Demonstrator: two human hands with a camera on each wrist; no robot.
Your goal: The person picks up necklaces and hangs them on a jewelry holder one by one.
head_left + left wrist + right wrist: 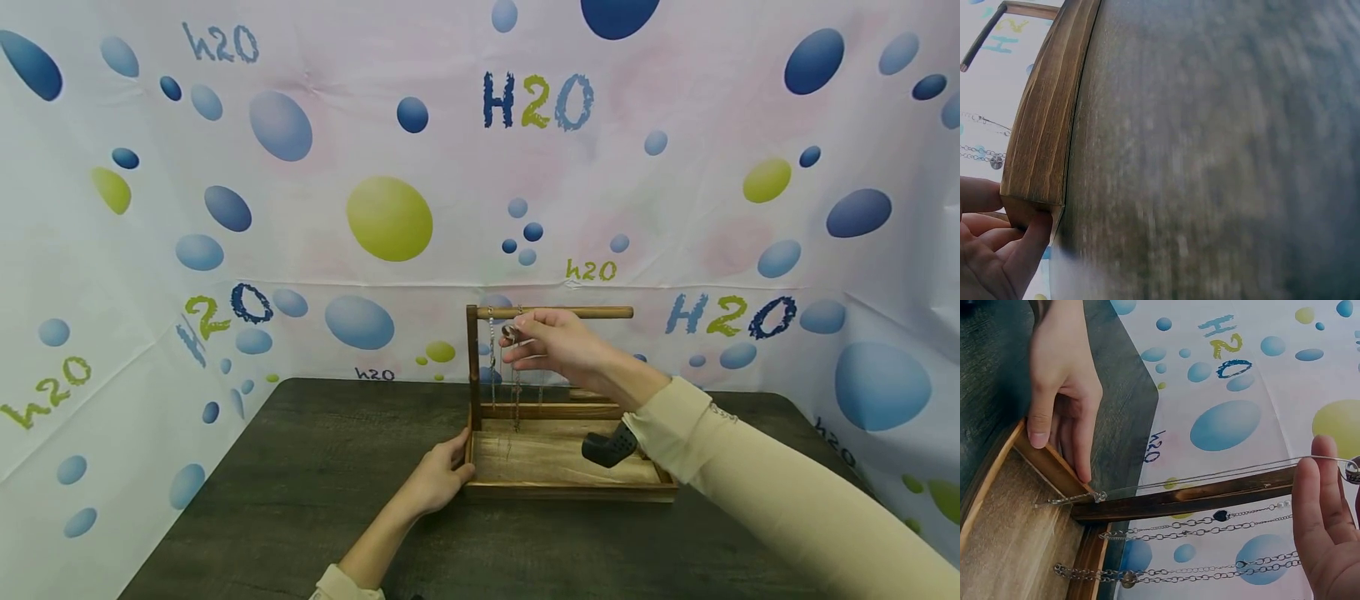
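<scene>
A wooden jewelry stand has a shallow tray and a raised bar. My left hand grips the tray's left side, the fingers bent around its wooden edge in the left wrist view. Near the bar's left part, my right hand pinches a thin necklace with a ring-like pendant. That necklace hangs in a long loop beside the upright post. Other necklaces dangle from the bar, one bearing a black heart. The right thumb is mostly hidden in the right wrist view.
The stand rests on a dark wooden table. Behind it hangs a white backdrop printed with blue and green dots. A black wrist device sits under the right sleeve, above the tray.
</scene>
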